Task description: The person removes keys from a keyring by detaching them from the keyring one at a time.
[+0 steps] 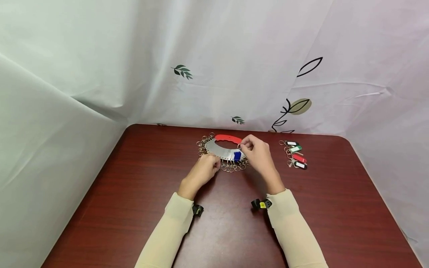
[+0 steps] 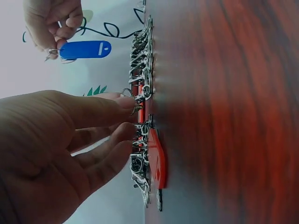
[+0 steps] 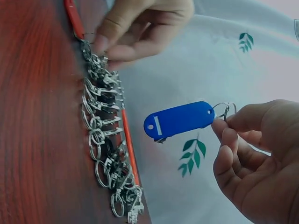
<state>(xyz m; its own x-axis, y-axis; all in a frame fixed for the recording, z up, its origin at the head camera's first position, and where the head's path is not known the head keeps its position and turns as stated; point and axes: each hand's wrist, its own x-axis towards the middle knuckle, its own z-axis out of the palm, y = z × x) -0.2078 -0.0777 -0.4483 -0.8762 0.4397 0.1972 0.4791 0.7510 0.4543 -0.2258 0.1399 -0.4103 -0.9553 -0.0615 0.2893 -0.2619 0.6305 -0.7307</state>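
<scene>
My right hand point(image 1: 258, 152) pinches the ring of a blue key tag point(image 3: 180, 120), which hangs over the front right of a curved metal key holder point(image 1: 219, 150). The holder lies on the table with its red handle point(image 1: 228, 138) at the back and many small clips with rings point(image 3: 100, 135) along its rim. At the holder's front edge, my left hand point(image 1: 205, 166) pinches one of the clips or its ring between thumb and fingertips. A red key tag point(image 2: 157, 161) hangs from the rim beside the left fingers; the head view hides it behind that hand.
Several key tags with rings and keys lie in a column to the right: a black tag point(image 1: 291, 143), a green tag point(image 1: 295, 149), a red tag point(image 1: 299, 158) and another black tag point(image 1: 300, 165). A white curtain point(image 1: 214, 67) stands behind the brown table point(image 1: 134, 178).
</scene>
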